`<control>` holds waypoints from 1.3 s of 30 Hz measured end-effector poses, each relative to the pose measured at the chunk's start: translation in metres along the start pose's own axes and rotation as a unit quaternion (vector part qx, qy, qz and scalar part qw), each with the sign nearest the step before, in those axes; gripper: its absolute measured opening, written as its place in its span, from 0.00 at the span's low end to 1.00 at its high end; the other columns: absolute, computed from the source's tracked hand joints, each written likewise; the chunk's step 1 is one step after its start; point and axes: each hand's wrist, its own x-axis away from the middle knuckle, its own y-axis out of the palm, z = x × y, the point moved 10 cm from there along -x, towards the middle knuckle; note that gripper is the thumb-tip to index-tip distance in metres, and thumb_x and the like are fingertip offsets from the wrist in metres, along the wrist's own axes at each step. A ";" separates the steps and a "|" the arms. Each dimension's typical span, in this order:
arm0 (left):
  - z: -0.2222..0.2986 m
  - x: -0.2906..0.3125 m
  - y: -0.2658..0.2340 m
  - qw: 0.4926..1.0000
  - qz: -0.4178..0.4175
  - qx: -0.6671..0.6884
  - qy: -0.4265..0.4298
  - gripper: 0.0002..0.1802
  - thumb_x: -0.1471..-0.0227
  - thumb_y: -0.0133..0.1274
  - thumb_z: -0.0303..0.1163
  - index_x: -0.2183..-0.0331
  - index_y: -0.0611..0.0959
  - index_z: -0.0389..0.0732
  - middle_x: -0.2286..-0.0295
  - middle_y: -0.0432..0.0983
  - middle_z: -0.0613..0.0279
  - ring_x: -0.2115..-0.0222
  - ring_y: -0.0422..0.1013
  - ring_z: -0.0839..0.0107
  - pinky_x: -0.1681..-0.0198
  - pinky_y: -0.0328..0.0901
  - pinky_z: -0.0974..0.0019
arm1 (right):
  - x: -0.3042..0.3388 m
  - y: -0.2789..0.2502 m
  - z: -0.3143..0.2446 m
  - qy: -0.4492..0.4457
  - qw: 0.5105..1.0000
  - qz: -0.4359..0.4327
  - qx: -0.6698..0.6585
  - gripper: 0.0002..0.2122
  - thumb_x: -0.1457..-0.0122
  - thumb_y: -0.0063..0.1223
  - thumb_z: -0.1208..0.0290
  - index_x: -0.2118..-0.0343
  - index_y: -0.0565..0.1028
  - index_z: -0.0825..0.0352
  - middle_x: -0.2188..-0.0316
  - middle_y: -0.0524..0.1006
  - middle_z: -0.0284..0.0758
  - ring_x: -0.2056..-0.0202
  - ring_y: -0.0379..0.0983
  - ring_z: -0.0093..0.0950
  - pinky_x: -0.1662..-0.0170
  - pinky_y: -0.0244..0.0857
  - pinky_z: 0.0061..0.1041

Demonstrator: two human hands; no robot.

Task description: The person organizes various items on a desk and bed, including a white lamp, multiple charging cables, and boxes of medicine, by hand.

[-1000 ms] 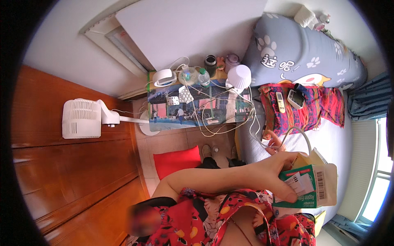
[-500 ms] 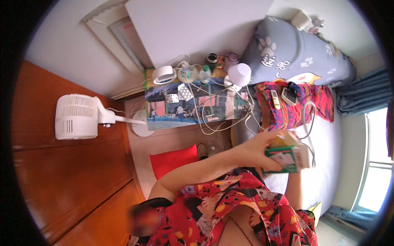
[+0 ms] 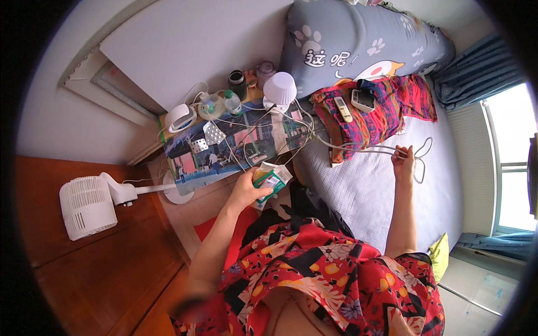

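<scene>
My left hand (image 3: pixel 244 193) grips several small cardboard medicine boxes (image 3: pixel 271 182), one green and white, just off the near edge of the narrow table. Its thumb lies across the green one. Out over the bed, my right hand (image 3: pixel 403 162) has its fingers closed round a pale cable (image 3: pixel 372 147). This cable runs from the table across the bed, and loops of it hang past my fingers. Silver blister packs (image 3: pixel 213 133) lie on the table beyond my left hand.
The picture-covered table (image 3: pixel 193 178) carries a white lamp (image 3: pixel 279 89), a green-capped bottle (image 3: pixel 232 103), a dark jar and tangled cords. On the bed (image 3: pixel 358 201) are a patterned red cloth (image 3: pixel 378 126), a remote (image 3: pixel 343 110) and a white device (image 3: pixel 363 101). A white fan (image 3: pixel 87 207) stands left.
My left hand has swung left with the boxes, from over the bed to the table's edge. My right hand, hidden behind the boxes before, now shows with the cable. The view has shifted.
</scene>
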 end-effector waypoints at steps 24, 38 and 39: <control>-0.128 -0.258 0.144 0.894 -0.133 -0.428 0.009 0.29 0.81 0.64 0.33 0.65 0.80 0.43 0.44 0.52 0.49 0.48 0.55 0.46 0.46 0.57 0.55 | -0.014 0.009 -0.025 0.067 0.996 -0.026 0.059 0.15 0.36 0.34 0.63 0.76 0.65 0.65 0.81 0.67 0.36 0.84 0.58 0.22 0.84 0.53 0.20; -0.123 -0.261 0.134 0.940 -0.254 -0.205 -0.100 0.33 0.72 0.64 0.32 0.59 0.74 0.32 0.66 0.73 0.55 0.64 0.70 0.67 0.58 0.63 0.69 | -0.033 -0.014 0.022 0.089 0.977 -0.025 0.192 0.16 0.37 0.39 0.65 0.75 0.70 0.72 0.78 0.72 0.40 0.83 0.66 0.22 0.79 0.62 0.20; -0.117 -0.255 0.131 0.941 -0.263 -0.180 -0.117 0.32 0.71 0.64 0.31 0.59 0.74 0.32 0.66 0.72 0.55 0.64 0.70 0.68 0.59 0.63 0.69 | -0.034 -0.017 0.030 0.097 0.974 -0.012 0.202 0.16 0.38 0.39 0.64 0.75 0.71 0.72 0.78 0.73 0.39 0.83 0.66 0.21 0.79 0.63 0.19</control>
